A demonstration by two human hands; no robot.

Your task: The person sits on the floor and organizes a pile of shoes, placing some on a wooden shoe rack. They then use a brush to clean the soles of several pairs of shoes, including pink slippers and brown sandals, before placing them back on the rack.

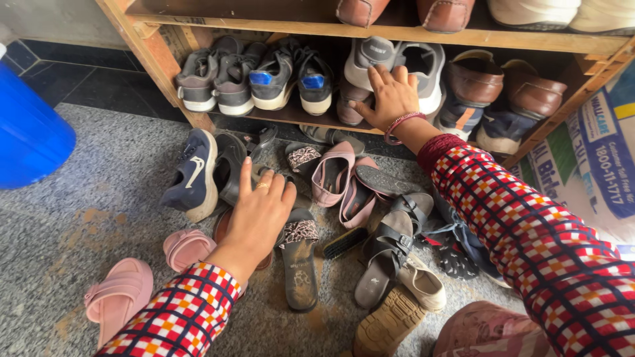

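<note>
The right hand (391, 94) lies flat, fingers spread, on a grey sneaker (367, 63) with a white sole at the front edge of the lower shelf (291, 114); it presses rather than grips, closing on nothing. A beaded bracelet (401, 125) circles its wrist. The left hand (259, 210) hovers open, fingers loosely spread, over the heap on the floor (86, 198), its fingertips touching a black shoe (230, 168); a ring sits on one finger.

On the same shelf, left of the grey sneaker, stand four more sneakers, two grey and two with blue heel tabs (261, 77); to the right, two brown leather loafers (473, 79) rest on darker shoes.

On the speckled stone floor lie a navy sneaker (194, 175), two soft pink slides (119, 296), two pink flats (334, 173), a black strapped sandal (390, 241) and a worn dark slipper (301, 261). A blue plastic drum (26, 135) stands at the left edge. Both sleeves are red, white and navy check.
</note>
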